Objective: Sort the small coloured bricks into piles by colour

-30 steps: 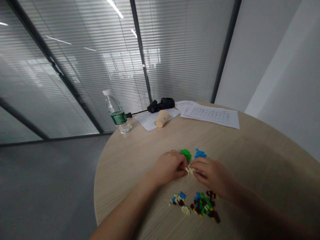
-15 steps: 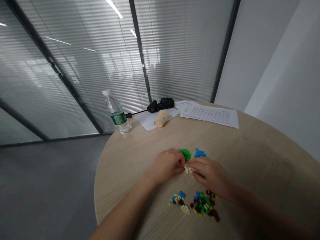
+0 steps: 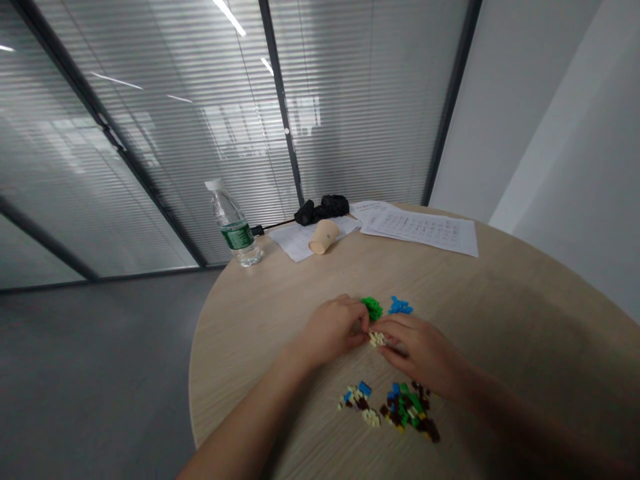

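- Cream bricks (image 3: pixel 377 339) now form a tighter, shorter cluster than a moment earlier, and both hands have closed in around it.
- Left hand (image 3: pixel 333 330) is curled narrow, its fingertips at the cluster's left side.
- Right hand (image 3: pixel 419 353) is also narrow, its fingers reaching over from the right to meet the cluster. The two hands hold it between them, though the grip itself is partly hidden.
- Green bricks (image 3: pixel 372 308) sit just beyond the left hand's fingers, and blue bricks (image 3: pixel 400 306) lie nearby, just past the right hand. Neither hand appears to touch them.
- Nearer the person, a small pile (image 3: pixel 356 398) of cream, blue and brown bricks lies beside a larger pile (image 3: pixel 407 413) of green, blue, brown and yellow ones, both below the hands on the round wooden tabletop (image 3: pixel 505 313).
- Toward the far edge stand a water bottle (image 3: pixel 235 227) with a green label and a tipped beige cup (image 3: pixel 325 237), which rests on a paper sheet (image 3: pixel 300 243).
- Printed sheets (image 3: pixel 420 230) and a black bundle (image 3: pixel 321 210) lie at the far edge, with a glass partition (image 3: pixel 150 133) with blinds behind.
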Available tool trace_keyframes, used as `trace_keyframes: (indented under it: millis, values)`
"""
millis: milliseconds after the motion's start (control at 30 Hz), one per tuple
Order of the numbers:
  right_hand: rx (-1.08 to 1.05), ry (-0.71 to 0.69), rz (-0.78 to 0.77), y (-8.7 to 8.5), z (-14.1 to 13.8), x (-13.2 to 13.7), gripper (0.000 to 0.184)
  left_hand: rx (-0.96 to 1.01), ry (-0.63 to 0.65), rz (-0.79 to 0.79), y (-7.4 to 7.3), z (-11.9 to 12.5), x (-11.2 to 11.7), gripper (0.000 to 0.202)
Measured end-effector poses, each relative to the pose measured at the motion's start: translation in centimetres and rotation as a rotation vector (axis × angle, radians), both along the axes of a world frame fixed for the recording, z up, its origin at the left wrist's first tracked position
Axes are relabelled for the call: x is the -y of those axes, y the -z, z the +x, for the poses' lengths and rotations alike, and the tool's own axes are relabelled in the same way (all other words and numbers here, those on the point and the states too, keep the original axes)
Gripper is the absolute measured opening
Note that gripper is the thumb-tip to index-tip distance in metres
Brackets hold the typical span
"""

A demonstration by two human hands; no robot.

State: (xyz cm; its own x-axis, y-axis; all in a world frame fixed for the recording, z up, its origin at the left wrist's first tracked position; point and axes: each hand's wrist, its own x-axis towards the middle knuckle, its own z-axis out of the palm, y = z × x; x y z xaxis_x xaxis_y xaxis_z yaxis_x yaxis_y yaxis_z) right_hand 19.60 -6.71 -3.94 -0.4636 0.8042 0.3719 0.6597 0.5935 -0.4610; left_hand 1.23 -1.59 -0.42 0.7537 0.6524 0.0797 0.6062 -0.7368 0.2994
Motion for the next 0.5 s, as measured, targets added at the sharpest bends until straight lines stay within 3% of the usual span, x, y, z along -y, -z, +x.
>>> trace_keyframes:
  millis: [300, 500]
  values:
    - [0.005, -0.007, 0.011, -0.1, -0.2, -0.2, 0.022, 0.041, 0.001, -0.049, 0.7, 0.0, -0.2, 0.005]
    - [-0.009, -0.014, 0.006, -0.6, 1.1, 0.2, 0.017, 0.085, 0.055, -0.147, -1.4, -1.0, 0.0, 0.007]
